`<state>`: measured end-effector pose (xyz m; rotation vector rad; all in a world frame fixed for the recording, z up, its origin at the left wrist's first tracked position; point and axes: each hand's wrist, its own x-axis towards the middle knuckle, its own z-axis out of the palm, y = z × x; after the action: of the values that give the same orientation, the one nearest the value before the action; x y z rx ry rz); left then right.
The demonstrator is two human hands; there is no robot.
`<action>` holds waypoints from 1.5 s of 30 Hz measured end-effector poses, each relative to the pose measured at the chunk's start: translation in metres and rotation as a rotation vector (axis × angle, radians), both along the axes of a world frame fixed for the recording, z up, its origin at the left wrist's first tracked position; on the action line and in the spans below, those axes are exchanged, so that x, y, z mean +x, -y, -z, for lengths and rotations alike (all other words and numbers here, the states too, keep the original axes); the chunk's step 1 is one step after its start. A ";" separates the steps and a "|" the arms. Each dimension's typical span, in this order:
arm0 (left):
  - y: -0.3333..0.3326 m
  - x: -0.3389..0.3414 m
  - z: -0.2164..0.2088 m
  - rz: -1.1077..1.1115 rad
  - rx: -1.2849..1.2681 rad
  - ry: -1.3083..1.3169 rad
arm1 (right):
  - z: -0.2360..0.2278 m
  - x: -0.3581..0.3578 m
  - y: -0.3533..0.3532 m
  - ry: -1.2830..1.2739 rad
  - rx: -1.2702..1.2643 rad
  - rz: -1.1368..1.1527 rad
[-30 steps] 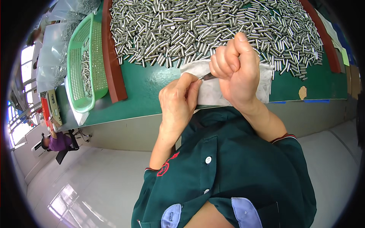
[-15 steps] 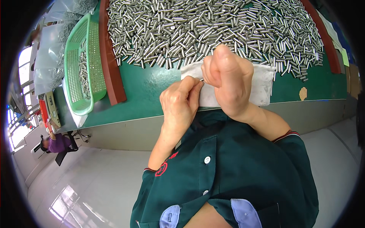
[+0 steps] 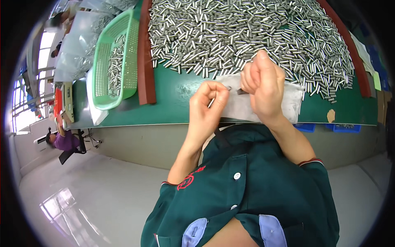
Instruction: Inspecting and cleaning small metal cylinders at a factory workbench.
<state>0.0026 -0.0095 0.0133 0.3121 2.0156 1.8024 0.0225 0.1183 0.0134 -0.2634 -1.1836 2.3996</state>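
Note:
Between the thumb and forefinger of my left hand is a small metal pin, its shiny end showing at the fingertips. My right hand is closed just to the right, thumb uppermost. A short dark grey piece shows under its curled fingers; its kind cannot be made out. Both hands are over a whitish cloth on the green tabletop. Just beyond them spreads a wide, dense heap of short steel pins.
Reddish-brown rails border the heap left and right. Left of it stands a green perforated basket holding pins, with clear plastic bags beyond. Blue bins show below the table edge. A person in purple sits at far left.
My hands have drawn a little apart, and the pin's end now shows at my left fingertips. The whole view has shifted, so the table and basket appear further right.

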 end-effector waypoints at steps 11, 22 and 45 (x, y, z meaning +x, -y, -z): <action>0.037 -0.038 -0.005 -0.073 0.941 0.584 | 0.000 -0.003 0.001 -0.026 -0.003 -0.015; 0.120 -0.136 -0.064 -0.476 -0.964 -1.362 | 0.001 0.001 -0.001 -0.086 -0.060 -0.035; 0.057 -0.077 0.012 -0.257 -0.763 -0.856 | 0.002 0.001 -0.002 -0.076 -0.081 -0.039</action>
<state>-0.0745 -0.0661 0.0014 0.6721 3.2682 0.9053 0.0237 0.1203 0.0118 -0.1743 -1.0684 2.4718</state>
